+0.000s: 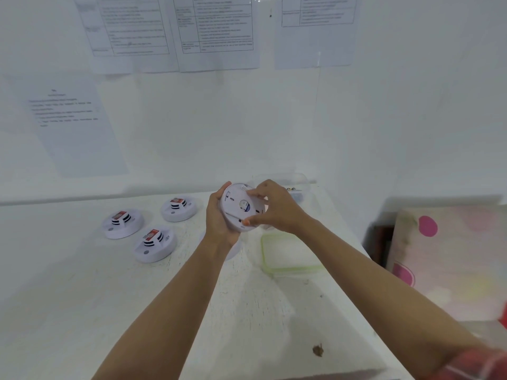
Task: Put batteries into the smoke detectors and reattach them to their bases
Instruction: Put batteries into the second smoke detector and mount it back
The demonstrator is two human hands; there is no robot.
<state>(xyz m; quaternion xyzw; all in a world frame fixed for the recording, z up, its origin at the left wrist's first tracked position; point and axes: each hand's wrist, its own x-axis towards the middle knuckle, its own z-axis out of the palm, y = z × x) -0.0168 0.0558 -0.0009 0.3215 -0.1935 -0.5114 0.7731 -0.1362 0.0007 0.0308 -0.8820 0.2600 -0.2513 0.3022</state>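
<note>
Two grips share one smoke detector above the counter — left grip curled round its rim, right grip pinching the opposite edge. Three other detectors sit on the counter to its left.

Found no readable text, brand, number or sign.

Noted three printed sheets with ruled tables, high on the wall: lines of print too blurred to read.

Noted a fourth sheet lower on the wall, above the far left edge of the counter: a heading and a few lines, likewise illegible.

Noted red-and-white labels on top of three smoke detectors near the counter's far edge: characters too small to resolve.

Noted a round blue-and-white label at the centre of the held detector, plus fine print near its upper rim: illegible.
</note>
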